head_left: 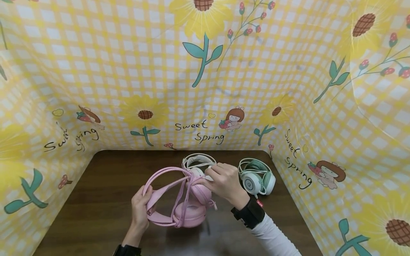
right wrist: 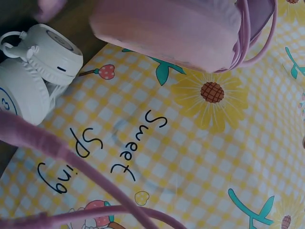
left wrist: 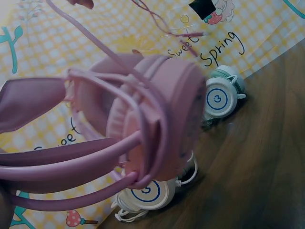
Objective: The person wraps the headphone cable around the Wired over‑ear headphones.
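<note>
bench (head_left: pixel 96 199): dark wood, walled by yellow sunflower sheet (head_left: pixel 128 71)
pink headset (head_left: pixel 179 199): mid-bench
left hand (head_left: pixel 140 208): fingers grip its band
right hand (head_left: pixel 224 181): fingers pinch its cable
behind: white headset (head_left: pixel 198 160), green headset (head_left: pixel 257 177)

"Sweet Spring" on backdrop (head_left: pixel 198 131)

Left hand (head_left: pixel 140 208) curled gripping; right hand (head_left: pixel 224 183) pinching.

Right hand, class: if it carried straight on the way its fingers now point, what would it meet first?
The right hand points left and slightly away, fingers on the pink cord of the pink over-ear headset. Going on, it would probably press into that headset's upper ear cup first; the white headset lies just behind, though depth is unclear.
</note>
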`<move>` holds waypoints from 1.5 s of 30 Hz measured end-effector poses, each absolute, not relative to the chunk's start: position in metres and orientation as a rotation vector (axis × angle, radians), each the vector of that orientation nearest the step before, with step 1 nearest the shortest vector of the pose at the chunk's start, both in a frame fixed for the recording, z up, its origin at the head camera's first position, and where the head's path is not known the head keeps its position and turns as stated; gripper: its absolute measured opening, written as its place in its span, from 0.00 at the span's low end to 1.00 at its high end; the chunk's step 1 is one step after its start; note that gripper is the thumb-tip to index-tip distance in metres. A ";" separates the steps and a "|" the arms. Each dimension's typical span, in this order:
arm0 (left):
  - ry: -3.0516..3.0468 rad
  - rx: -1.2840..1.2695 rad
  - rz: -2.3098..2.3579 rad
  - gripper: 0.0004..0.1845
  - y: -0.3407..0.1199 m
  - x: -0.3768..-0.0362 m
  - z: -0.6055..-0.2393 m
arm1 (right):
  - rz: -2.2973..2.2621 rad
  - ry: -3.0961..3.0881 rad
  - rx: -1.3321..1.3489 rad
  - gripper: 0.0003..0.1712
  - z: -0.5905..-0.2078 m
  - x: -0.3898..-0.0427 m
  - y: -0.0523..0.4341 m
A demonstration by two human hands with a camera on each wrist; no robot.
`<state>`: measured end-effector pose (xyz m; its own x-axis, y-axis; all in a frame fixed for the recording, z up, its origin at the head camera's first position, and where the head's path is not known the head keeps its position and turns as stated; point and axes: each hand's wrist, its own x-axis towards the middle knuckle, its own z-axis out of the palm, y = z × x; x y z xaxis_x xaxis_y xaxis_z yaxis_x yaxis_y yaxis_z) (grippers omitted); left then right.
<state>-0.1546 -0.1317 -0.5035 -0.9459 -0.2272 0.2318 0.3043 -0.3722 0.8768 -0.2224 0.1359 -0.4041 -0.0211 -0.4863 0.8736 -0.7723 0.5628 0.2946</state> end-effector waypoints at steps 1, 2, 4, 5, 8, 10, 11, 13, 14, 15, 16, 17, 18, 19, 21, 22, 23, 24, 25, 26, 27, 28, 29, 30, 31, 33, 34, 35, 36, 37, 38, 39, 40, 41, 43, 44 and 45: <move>-1.565 -0.130 -2.359 0.15 -0.131 -0.154 -0.504 | 0.310 -1.689 1.064 0.27 -0.405 -0.222 0.136; -1.596 -0.156 -2.353 0.15 -0.131 -0.154 -0.505 | 0.301 -1.710 1.061 0.27 -0.406 -0.222 0.137; -1.642 -0.202 -2.348 0.15 -0.131 -0.154 -0.505 | 0.283 -1.752 1.053 0.26 -0.408 -0.223 0.138; -1.650 -0.227 -2.357 0.15 -0.131 -0.153 -0.506 | 0.279 -1.778 1.048 0.26 -0.409 -0.223 0.139; -1.645 -0.304 -2.400 0.15 -0.132 -0.152 -0.507 | 0.282 -1.849 1.031 0.24 -0.413 -0.224 0.142; -1.617 -0.360 -2.443 0.16 -0.134 -0.151 -0.508 | 0.298 -1.896 1.015 0.20 -0.417 -0.225 0.144; -1.596 -0.391 -2.468 0.16 -0.134 -0.151 -0.509 | 0.306 -1.913 1.010 0.17 -0.419 -0.226 0.145; -1.553 -0.447 -2.518 0.17 -0.135 -0.150 -0.509 | 0.316 -1.946 0.995 0.12 -0.423 -0.227 0.148; -1.527 -0.474 -2.546 0.17 -0.136 -0.150 -0.510 | 0.324 -1.960 0.987 0.09 -0.425 -0.227 0.149; -1.503 -0.494 -2.572 0.17 -0.136 -0.150 -0.510 | 0.329 -1.971 0.981 0.07 -0.427 -0.228 0.151; -1.477 -0.518 -2.600 0.18 -0.137 -0.150 -0.510 | 0.332 -1.981 0.976 0.06 -0.429 -0.228 0.152; -1.450 -0.546 -2.628 0.18 -0.137 -0.150 -0.510 | 0.335 -1.987 0.972 0.06 -0.431 -0.229 0.153; -1.433 -0.567 -2.653 0.19 -0.138 -0.150 -0.510 | 0.338 -1.994 0.968 0.05 -0.432 -0.230 0.154; -1.412 -0.594 -2.676 0.19 -0.138 -0.150 -0.510 | 0.345 -2.002 0.970 0.05 -0.433 -0.230 0.155; -1.378 -0.669 -2.714 0.21 -0.138 -0.151 -0.511 | 0.367 -2.028 0.988 0.05 -0.436 -0.230 0.156; -1.362 -0.707 -2.730 0.21 -0.138 -0.151 -0.510 | 0.388 -2.048 1.003 0.04 -0.437 -0.230 0.157; -1.354 -0.725 -2.750 0.22 -0.138 -0.151 -0.510 | 0.412 -2.075 1.020 0.03 -0.438 -0.229 0.157; -1.352 -0.742 -2.759 0.22 -0.138 -0.151 -0.510 | 0.440 -2.105 1.039 0.03 -0.439 -0.229 0.158; -1.345 -0.761 -2.770 0.22 -0.137 -0.151 -0.510 | 0.471 -2.139 1.056 0.04 -0.441 -0.229 0.159; -1.346 -0.763 -2.781 0.22 -0.137 -0.151 -0.510 | 0.499 -2.171 1.073 0.06 -0.443 -0.229 0.159; -1.346 -0.765 -2.786 0.22 -0.136 -0.151 -0.510 | 0.527 -2.204 1.089 0.08 -0.445 -0.230 0.160; -1.344 -0.759 -2.796 0.22 -0.136 -0.150 -0.510 | 0.555 -2.233 1.106 0.09 -0.446 -0.230 0.160; -1.347 -0.745 -2.805 0.22 -0.136 -0.150 -0.509 | 0.577 -2.258 1.123 0.10 -0.448 -0.231 0.160; -1.344 -0.752 -2.802 0.22 -0.136 -0.150 -0.509 | 0.601 -2.278 1.144 0.10 -0.451 -0.232 0.160; -1.333 -0.747 -2.816 0.22 -0.136 -0.149 -0.509 | 0.622 -2.297 1.166 0.10 -0.453 -0.233 0.159; -1.308 -0.745 -2.836 0.22 -0.137 -0.148 -0.509 | 0.673 -2.326 1.215 0.09 -0.457 -0.233 0.158; -1.298 -0.737 -2.848 0.22 -0.137 -0.147 -0.508 | 0.695 -2.337 1.236 0.08 -0.458 -0.233 0.157; -1.288 -0.739 -2.856 0.22 -0.137 -0.147 -0.508 | 0.709 -2.346 1.253 0.07 -0.460 -0.234 0.157; -1.277 -0.745 -2.862 0.22 -0.137 -0.147 -0.508 | 0.717 -2.354 1.266 0.07 -0.461 -0.234 0.156; -1.271 -0.742 -2.869 0.22 -0.137 -0.147 -0.508 | 0.719 -2.360 1.274 0.07 -0.462 -0.233 0.155; -1.269 -0.747 -2.865 0.22 -0.137 -0.147 -0.509 | 0.721 -2.365 1.280 0.08 -0.462 -0.233 0.155; -1.265 -0.749 -2.862 0.22 -0.137 -0.147 -0.509 | 0.718 -2.371 1.281 0.08 -0.462 -0.234 0.154; -1.258 -0.751 -2.861 0.23 -0.137 -0.147 -0.509 | 0.713 -2.371 1.278 0.09 -0.462 -0.234 0.153; -1.245 -0.754 -2.859 0.23 -0.137 -0.148 -0.509 | 0.716 -2.369 1.278 0.10 -0.460 -0.235 0.152; -1.192 -0.779 -2.864 0.24 -0.138 -0.149 -0.510 | 0.727 -2.358 1.272 0.11 -0.458 -0.235 0.150; -1.151 -0.804 -2.871 0.24 -0.138 -0.149 -0.511 | 0.736 -2.343 1.270 0.11 -0.456 -0.236 0.149; -1.104 -0.834 -2.879 0.25 -0.138 -0.150 -0.512 | 0.751 -2.325 1.273 0.11 -0.455 -0.236 0.148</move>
